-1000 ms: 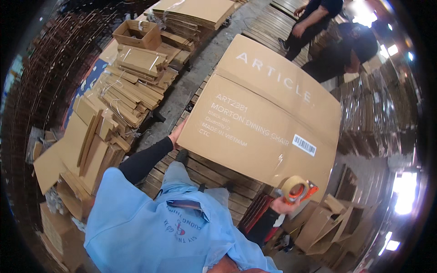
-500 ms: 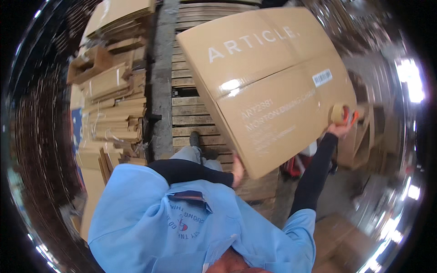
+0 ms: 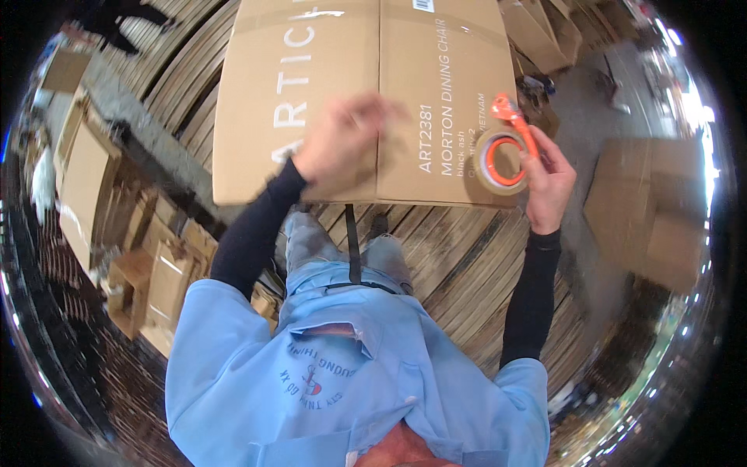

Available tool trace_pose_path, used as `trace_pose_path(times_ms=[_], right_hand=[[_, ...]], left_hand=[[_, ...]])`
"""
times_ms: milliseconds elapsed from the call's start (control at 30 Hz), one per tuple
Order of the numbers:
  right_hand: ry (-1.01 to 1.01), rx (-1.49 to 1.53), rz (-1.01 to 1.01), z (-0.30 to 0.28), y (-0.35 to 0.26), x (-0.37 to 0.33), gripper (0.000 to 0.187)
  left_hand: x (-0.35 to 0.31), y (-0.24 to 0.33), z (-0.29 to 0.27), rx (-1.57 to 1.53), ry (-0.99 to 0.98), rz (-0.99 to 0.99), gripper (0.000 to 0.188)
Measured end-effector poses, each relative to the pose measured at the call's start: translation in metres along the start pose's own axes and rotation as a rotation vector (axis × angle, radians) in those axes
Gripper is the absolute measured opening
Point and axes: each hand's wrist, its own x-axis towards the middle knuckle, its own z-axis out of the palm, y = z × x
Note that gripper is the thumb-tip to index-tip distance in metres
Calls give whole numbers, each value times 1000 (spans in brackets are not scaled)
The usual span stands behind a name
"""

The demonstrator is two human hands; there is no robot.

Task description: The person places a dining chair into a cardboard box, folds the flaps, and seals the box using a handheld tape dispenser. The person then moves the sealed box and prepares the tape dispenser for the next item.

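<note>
A large brown cardboard box (image 3: 436, 86) stands right in front of me, with white print, a white label and a seam running away from me along its top. My right hand (image 3: 549, 183) grips an orange tape dispenser (image 3: 520, 128) by its frame, over the box's near right corner. It carries a roll of tan packing tape (image 3: 482, 173). Above the box's top, left of the seam, hovers my left hand (image 3: 342, 136). Motion smears its fingers, so whether they hold anything cannot be made out.
Slatted wooden pallets (image 3: 459, 249) lie under my feet and beyond the box. Flattened cardboard (image 3: 89, 187) and an open carton (image 3: 128, 284) are at the left. More brown boxes (image 3: 646, 202) stand on the right. Another person's legs (image 3: 120, 23) show at the far left.
I have turned, so the box now sits squarely before me instead of slanted to the right. My left hand has left the box's near side and risen over its top.
</note>
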Motion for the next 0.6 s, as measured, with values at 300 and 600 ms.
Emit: trace_pose_path(times_ms=[300, 600], right_hand=[[137, -280, -219, 124, -97, -6, 40], [-180, -920, 111, 212, -56, 70, 32]], left_hand=[[127, -128, -101, 1011, 314, 255, 37], [125, -128, -101, 817, 350, 274, 34]])
